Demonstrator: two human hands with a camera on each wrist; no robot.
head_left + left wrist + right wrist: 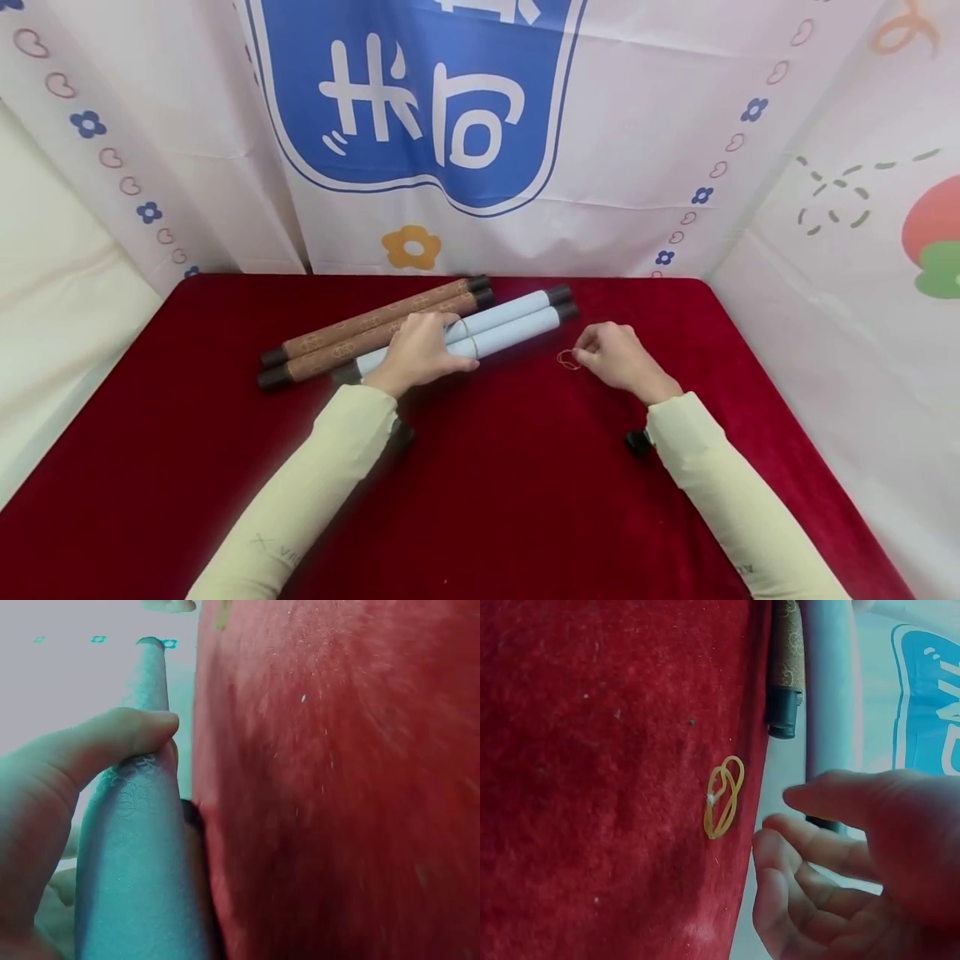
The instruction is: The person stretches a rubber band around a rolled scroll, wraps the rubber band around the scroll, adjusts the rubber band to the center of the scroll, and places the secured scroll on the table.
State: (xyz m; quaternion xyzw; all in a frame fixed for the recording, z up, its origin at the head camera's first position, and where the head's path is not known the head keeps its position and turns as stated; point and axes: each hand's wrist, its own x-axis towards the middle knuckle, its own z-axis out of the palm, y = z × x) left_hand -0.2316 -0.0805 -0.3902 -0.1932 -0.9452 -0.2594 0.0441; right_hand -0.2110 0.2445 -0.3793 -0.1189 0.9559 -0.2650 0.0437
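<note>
Two light blue scrolls (513, 326) with dark end caps lie side by side, with a thin rubber band (473, 345) around them. My left hand (422, 350) grips this pair from above; its thumb (146, 731) lies across the near scroll in the left wrist view, and the other fingers are mostly hidden. A loose yellowish rubber band (723, 799) lies looped on the red cloth. My right hand (617, 357) is just beside that band, its fingers loosely curled. In the right wrist view a gap shows between thumb and forefinger, with nothing held.
Two brown patterned scrolls (375, 327) with dark caps lie behind and left of the light blue pair. Red cloth (517, 500) covers the table. A white printed curtain (630, 150) hangs along the back edge, and pale fabric walls stand at both sides.
</note>
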